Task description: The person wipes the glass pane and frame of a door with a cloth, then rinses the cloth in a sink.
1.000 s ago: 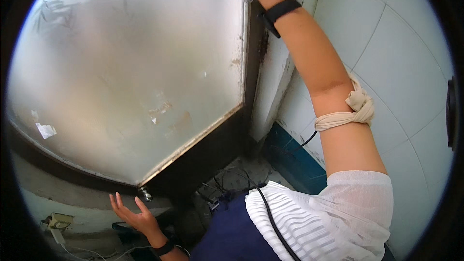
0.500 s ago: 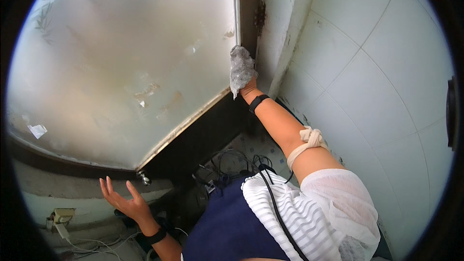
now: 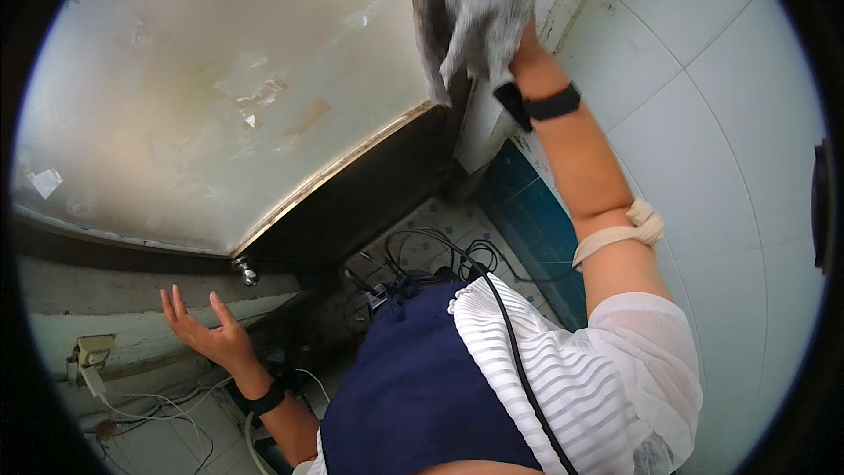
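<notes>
Grey cloth (image 3: 479, 13) is gripped in right hand (image 3: 526, 51), its fingers hidden by the fabric. Pane's right edge is overlapped by cloth; contact cannot be told. Left hand (image 3: 214, 336) is held open, fingers spread, well apart from cloth, near metal knob (image 3: 247, 274). Cloudy pane (image 3: 176, 105) is bordered below by pale rim (image 3: 338, 167). Open room is seen between hands; right side is bounded by tiled wall (image 3: 703, 158).

The cloth (image 3: 479, 18) is grey. The wristbands (image 3: 554, 104) are black, and the knotted band (image 3: 648, 222) is cream. The white top (image 3: 549, 369) has stripes (pale grey ones) beside dark blue clothes (image 3: 413, 361). Big wall tiles (image 3: 694, 176) look white; lower tiles (image 3: 526, 211) look blue-green.
</notes>
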Demonstrator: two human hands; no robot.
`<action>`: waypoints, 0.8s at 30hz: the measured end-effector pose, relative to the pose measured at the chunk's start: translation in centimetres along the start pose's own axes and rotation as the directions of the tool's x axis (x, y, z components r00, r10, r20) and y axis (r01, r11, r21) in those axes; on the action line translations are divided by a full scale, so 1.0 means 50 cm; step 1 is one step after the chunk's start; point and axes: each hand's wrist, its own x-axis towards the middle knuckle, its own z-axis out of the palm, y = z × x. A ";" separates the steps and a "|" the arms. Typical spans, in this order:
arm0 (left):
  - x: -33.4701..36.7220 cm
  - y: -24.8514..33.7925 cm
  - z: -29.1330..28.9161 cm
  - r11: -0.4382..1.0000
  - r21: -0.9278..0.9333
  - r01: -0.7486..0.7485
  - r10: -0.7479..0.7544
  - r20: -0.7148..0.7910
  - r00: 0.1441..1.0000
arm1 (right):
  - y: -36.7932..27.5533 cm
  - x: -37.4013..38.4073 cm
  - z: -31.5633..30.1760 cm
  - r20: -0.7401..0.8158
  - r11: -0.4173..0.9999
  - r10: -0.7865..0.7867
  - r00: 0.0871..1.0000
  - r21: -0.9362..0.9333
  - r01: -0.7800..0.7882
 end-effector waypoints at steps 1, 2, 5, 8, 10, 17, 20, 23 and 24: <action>-0.004 -0.001 -0.003 1.000 0.012 0.007 -0.007 -0.001 1.000 | -0.005 0.052 -0.002 -0.034 0.996 -0.070 0.997 -0.058 0.068; -0.005 0.001 -0.006 1.000 0.018 0.006 -0.006 0.000 1.000 | -0.014 0.093 0.001 -0.053 0.989 -0.117 0.992 -0.100 0.112; 0.005 0.021 0.003 1.000 -0.014 -0.012 0.012 -0.002 1.000 | -0.047 0.128 0.039 -0.051 0.971 -0.129 0.990 -0.209 0.116; 0.000 0.025 0.006 1.000 0.002 -0.008 0.008 -0.001 1.000 | -0.083 0.005 0.177 0.035 0.987 0.014 0.999 -0.161 -0.008; -0.001 0.022 0.005 1.000 0.003 -0.013 0.013 -0.007 1.000 | -0.103 -0.131 0.237 0.090 0.992 0.106 0.990 -0.071 -0.099; 0.015 0.031 -0.011 0.999 0.019 -0.036 0.035 0.015 0.999 | -0.090 -0.446 0.241 0.417 0.849 0.514 0.750 -0.119 -0.515; 0.026 0.040 0.004 0.998 0.040 -0.050 0.049 0.037 0.998 | -0.084 -0.336 0.181 0.084 0.937 0.244 0.966 -0.278 -0.213; 0.027 0.053 0.003 0.996 0.036 -0.087 0.085 0.048 0.995 | -0.037 -0.117 0.076 -0.156 0.994 0.077 0.985 -0.065 -0.088; 0.027 0.055 0.004 0.994 0.022 -0.103 0.102 0.025 0.994 | -0.010 -0.052 0.054 -0.152 0.999 -0.040 0.988 -0.029 0.036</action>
